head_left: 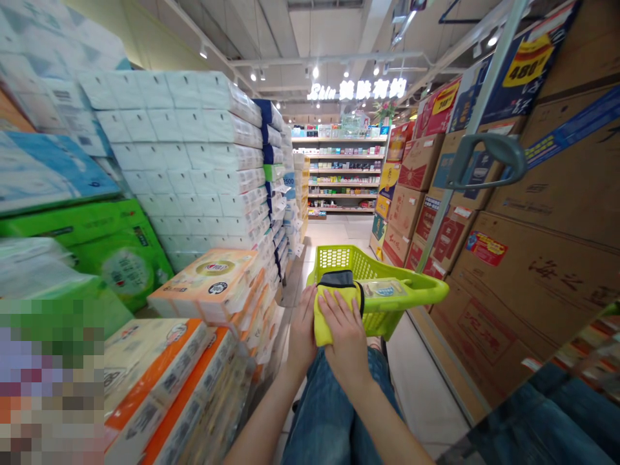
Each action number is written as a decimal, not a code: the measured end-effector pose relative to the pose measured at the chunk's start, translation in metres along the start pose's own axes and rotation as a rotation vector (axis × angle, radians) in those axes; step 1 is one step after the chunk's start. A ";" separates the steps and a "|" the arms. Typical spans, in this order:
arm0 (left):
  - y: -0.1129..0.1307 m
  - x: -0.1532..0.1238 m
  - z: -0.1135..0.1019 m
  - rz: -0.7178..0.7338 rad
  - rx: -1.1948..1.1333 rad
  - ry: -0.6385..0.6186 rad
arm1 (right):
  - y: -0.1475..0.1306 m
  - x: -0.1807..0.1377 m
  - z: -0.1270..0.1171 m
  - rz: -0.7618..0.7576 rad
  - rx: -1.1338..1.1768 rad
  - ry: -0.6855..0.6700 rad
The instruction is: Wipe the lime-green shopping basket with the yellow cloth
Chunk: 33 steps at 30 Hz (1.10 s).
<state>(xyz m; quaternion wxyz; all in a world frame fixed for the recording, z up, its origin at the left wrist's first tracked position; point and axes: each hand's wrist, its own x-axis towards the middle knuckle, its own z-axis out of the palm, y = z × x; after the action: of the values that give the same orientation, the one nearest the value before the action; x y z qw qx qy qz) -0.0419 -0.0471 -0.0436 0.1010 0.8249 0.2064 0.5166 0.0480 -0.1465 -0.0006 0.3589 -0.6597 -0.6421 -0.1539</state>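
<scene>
A lime-green shopping basket (411, 287) stands in the aisle in front of me. Draped over its near rim is a yellow fabric bag with black trim (334, 287). My right hand (345, 332) lies on top of the yellow bag, fingers stretched flat and pressing it. My left hand (303, 326) is against the bag's left side, fingers extended along the fabric. Inside the basket lies a flat clear-wrapped package (385, 289). My legs in blue jeans (334, 407) are below the hands.
Stacked tissue and paper packs (203, 174) line the left side of the aisle, with orange-and-white packs (208, 284) close by. Brown cartons (533, 213) are piled on the right. A grey trolley handle (484, 161) rises right of the basket. Shelves (343, 174) close the far end.
</scene>
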 end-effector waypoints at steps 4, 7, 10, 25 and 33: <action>-0.004 0.000 -0.002 0.050 0.080 -0.028 | 0.013 -0.003 -0.012 -0.046 -0.015 -0.058; -0.003 -0.001 -0.003 0.083 0.193 -0.054 | 0.047 -0.014 -0.031 -0.039 -0.076 -0.024; 0.003 -0.006 -0.002 0.129 0.331 -0.098 | 0.076 -0.024 -0.042 0.008 -0.115 0.066; 0.011 -0.015 0.012 0.092 0.579 -0.022 | 0.024 -0.011 -0.006 -0.090 -0.086 0.010; 0.023 -0.014 0.016 0.006 0.533 -0.055 | 0.083 -0.026 -0.037 0.032 -0.135 0.192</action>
<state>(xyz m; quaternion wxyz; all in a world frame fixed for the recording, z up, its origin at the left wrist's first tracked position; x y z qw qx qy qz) -0.0271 -0.0733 -0.0534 -0.1157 0.8366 0.3296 0.4219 0.1343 -0.1837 -0.0148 0.3760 -0.6748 -0.5823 -0.2533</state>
